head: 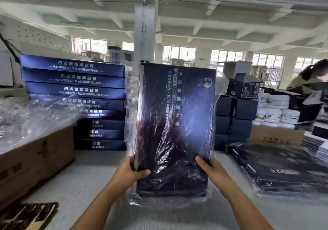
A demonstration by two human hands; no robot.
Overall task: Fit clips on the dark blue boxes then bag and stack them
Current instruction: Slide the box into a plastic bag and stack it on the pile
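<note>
The left hand (130,172) and right hand (208,167) each grip a lower side edge of the dark blue box (174,128), thumbs in front and fingers hidden behind. The box stands upright inside a clear bag (170,200), in front of the stack of blue boxes (74,91), whose lower labels it partly covers.

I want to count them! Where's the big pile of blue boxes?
The stack of blue boxes stands on the table at back left, just left of the bagged box.

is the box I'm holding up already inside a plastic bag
Yes, clear plastic bag wraps the dark blue box, gripped by left hand and right hand.
</note>
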